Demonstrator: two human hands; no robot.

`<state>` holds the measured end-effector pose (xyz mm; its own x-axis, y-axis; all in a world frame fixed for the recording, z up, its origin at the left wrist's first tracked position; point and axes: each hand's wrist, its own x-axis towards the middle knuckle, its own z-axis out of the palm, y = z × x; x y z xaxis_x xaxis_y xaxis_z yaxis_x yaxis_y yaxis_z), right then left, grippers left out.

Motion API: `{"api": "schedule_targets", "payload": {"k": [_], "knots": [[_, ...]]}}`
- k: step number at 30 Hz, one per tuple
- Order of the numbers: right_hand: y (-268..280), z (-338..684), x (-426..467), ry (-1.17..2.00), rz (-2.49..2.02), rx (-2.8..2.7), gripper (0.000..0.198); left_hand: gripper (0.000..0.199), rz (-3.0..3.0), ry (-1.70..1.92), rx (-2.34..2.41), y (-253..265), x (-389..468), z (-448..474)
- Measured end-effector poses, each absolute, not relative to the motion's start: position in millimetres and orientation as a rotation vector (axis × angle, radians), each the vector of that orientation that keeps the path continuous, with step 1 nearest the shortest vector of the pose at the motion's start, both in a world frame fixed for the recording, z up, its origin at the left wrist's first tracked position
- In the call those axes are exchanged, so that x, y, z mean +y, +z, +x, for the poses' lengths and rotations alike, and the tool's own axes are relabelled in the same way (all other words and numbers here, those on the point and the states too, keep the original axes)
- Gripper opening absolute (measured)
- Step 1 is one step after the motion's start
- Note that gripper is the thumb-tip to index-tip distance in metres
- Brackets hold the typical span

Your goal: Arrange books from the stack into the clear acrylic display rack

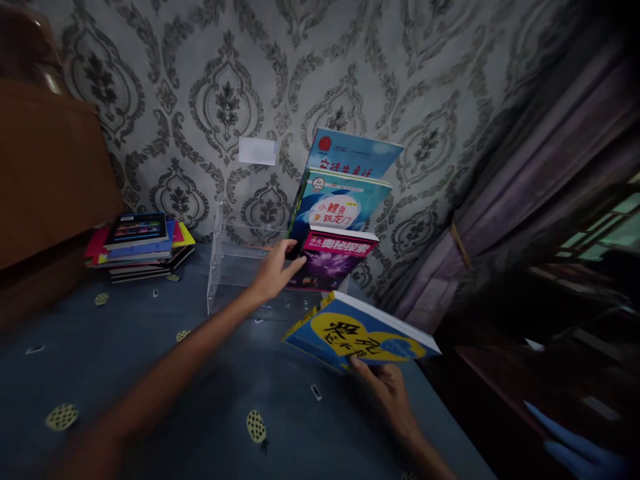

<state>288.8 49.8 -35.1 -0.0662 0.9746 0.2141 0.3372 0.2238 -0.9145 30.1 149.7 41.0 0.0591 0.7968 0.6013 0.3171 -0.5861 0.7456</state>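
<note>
In my right hand [387,393] is a blue paperback book [300,337] with a yellow heart on its cover. My thumb lies on the front and the fingers go underneath; the book is tilted. My left hand [273,272] reaches to the left edge of a magenta and purple book [335,260], thumb and fingers apart, the thumb tip at the edge. That book leans in a clear acrylic rack [235,267]. Behind it, in the rack's right side, stand a teal book [345,203] and, at the back, a light blue book [350,150].
A pile of books [140,243] lies left of the rack, beside a brown wooden cabinet [50,167]. The dark blue tablecloth [200,413] has pineapple prints. Patterned wallpaper is behind, with a white card [257,151] in front. A tied curtain [450,260] hangs on the right.
</note>
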Motion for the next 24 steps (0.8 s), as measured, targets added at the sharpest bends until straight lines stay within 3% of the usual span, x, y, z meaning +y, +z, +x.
{"api": "schedule_targets", "payload": {"k": [10,17,22,24], "knots": [[-51,303,47,0.842,-1.291,-1.654,0.056,0.029,2.230,1.081,1.736,51,170,53],[-50,301,50,0.897,-1.214,-1.656,0.053,0.044,2.273,0.905,2.108,63,168,45],[-33,306,64,0.850,-1.200,-1.660,0.050,0.015,2.099,1.261,1.732,46,179,33],[-20,308,80,0.813,-1.177,-1.700,0.051,0.021,1.941,1.345,1.435,41,184,29]]}}
